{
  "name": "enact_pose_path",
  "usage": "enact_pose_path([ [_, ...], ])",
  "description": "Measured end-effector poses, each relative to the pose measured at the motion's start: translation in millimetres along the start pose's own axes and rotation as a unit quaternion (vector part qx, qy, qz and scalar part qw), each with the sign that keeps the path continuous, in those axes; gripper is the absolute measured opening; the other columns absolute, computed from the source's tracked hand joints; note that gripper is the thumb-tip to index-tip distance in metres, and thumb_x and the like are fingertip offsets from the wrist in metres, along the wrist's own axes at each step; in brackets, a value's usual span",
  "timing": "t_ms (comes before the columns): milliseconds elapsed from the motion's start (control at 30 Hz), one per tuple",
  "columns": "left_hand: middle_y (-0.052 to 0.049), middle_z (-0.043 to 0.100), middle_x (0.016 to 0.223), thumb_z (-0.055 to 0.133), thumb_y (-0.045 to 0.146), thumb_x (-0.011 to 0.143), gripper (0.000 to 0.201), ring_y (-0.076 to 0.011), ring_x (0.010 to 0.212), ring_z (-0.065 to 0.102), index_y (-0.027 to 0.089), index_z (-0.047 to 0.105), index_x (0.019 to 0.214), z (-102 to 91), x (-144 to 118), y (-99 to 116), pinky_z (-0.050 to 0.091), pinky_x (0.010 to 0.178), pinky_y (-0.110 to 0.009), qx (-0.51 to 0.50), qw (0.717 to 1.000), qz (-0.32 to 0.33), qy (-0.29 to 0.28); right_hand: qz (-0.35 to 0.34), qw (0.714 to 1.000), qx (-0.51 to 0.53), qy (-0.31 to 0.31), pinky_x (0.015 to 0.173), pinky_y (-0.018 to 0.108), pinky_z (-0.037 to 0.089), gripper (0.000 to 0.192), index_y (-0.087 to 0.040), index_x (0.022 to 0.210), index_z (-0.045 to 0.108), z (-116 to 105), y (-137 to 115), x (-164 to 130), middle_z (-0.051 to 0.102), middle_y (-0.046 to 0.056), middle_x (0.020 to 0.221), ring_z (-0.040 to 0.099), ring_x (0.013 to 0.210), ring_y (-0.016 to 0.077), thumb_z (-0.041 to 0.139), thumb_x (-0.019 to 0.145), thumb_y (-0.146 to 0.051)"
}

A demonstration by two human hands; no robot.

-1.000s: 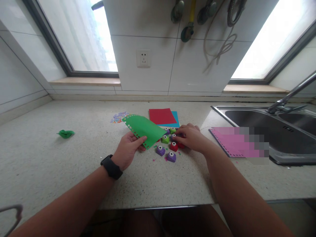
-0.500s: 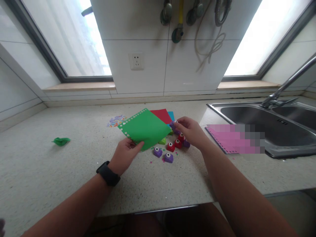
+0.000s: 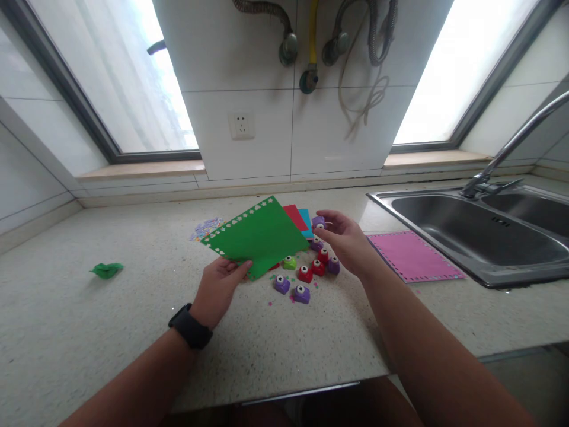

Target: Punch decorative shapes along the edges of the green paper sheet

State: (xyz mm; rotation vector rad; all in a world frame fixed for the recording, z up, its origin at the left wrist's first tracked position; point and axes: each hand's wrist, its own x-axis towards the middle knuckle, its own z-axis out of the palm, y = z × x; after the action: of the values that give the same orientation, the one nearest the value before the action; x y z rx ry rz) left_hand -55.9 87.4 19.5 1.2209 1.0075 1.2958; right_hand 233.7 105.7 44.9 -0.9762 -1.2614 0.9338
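Note:
My left hand grips the near corner of a green paper sheet and holds it raised above the counter; shapes are punched along its far edge. Just right of the sheet's edge, my right hand pinches a small purple paper punch in the air. Below and between my hands, several small punches stand on the counter: purple ones, red ones and a green one.
Red paper and blue paper lie behind the green sheet. A pink punched sheet lies beside the steel sink. Punched confetti and a crumpled green scrap rest at the left.
My right hand lifted a purple punch from the group on the counter up to the sheet's edge. My left hand raised and tilted the green sheet.

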Motion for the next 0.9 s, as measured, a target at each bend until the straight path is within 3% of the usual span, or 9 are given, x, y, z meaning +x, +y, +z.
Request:
enact_pose_path([
  [167, -0.011, 0.08, 0.098, 0.091, 0.034, 0.069, 0.044, -0.0192, 0.08, 0.074, 0.012, 0.076, 0.103, 0.0, 1.9, -2.0, 0.06, 0.077, -0.031, -0.063, 0.998, -0.012, 0.011, 0.022, 0.997, 0.034, -0.058, 0.094, 0.04, 0.054, 0.036, -0.025, 0.109, 0.071, 7.6, 0.8, -6.1, 0.071, 0.004, 0.109, 0.067, 0.096, 0.0184, 0.085, 0.077, -0.034],
  [333, -0.009, 0.079, 0.103, 0.09, 0.027, 0.071, 0.038, -0.0165, 0.085, 0.074, 0.013, 0.075, 0.103, 1.9, 1.0, -0.8, 0.06, 0.077, -0.026, -0.135, 0.99, -0.021, 0.02, 0.019, 0.995, 0.047, -0.089, 0.098, 0.04, 0.054, 0.038, -0.026, 0.11, 0.071, 21.0, 1.6, -12.8, 0.072, 0.003, 0.108, 0.067, 0.099, 0.0178, 0.086, 0.076, -0.032],
  [567, -0.007, 0.078, 0.103, 0.089, 0.023, 0.072, 0.034, -0.0165, 0.085, 0.074, 0.016, 0.072, 0.1, 4.6, 0.6, 1.5, 0.061, 0.073, -0.027, -0.178, 0.983, -0.017, 0.026, -0.01, 0.993, 0.06, -0.104, 0.085, 0.034, 0.057, 0.038, -0.024, 0.102, 0.067, 43.1, -1.0, -26.2, 0.069, 0.0, 0.096, 0.067, 0.087, 0.0145, 0.089, 0.071, -0.027],
  [900, -0.005, 0.078, 0.099, 0.088, 0.022, 0.072, 0.027, -0.0152, 0.087, 0.073, 0.018, 0.074, 0.095, 1.8, 0.5, -3.6, 0.061, 0.078, -0.026, -0.176, 0.984, -0.02, 0.021, 0.021, 0.988, 0.084, -0.131, 0.085, 0.037, 0.06, 0.038, -0.024, 0.097, 0.063, 60.6, -3.4, -36.1, 0.069, 0.001, 0.092, 0.069, 0.089, 0.0168, 0.09, 0.07, -0.029],
])
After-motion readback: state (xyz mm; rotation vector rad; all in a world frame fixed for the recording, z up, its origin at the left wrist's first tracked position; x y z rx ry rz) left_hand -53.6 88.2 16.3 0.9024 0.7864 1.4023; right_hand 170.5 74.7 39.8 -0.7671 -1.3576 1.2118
